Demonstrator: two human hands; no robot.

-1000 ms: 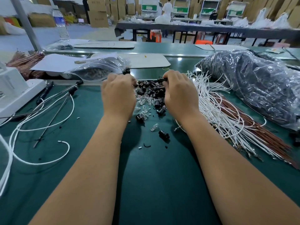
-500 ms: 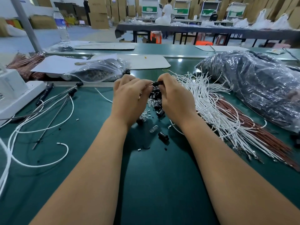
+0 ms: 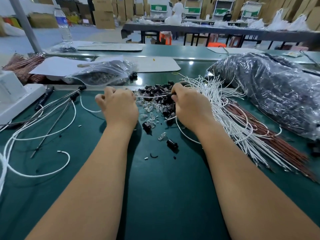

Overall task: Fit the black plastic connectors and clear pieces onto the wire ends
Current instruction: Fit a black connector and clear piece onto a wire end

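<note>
1. Green tabletop (image 3: 164,196) lies bare nearest the person; a few stray black connectors (image 3: 172,144) and clear pieces (image 3: 161,136) sit loose on it.
2. Left hand (image 3: 119,106) closes its grip on a white wire (image 3: 150,96); right hand (image 3: 188,104) pinches a connector at that wire's end.
3. Finished wires (image 3: 52,108) lie left; the far bigger white bundle (image 3: 230,122) waits right, so most work remains.
</note>
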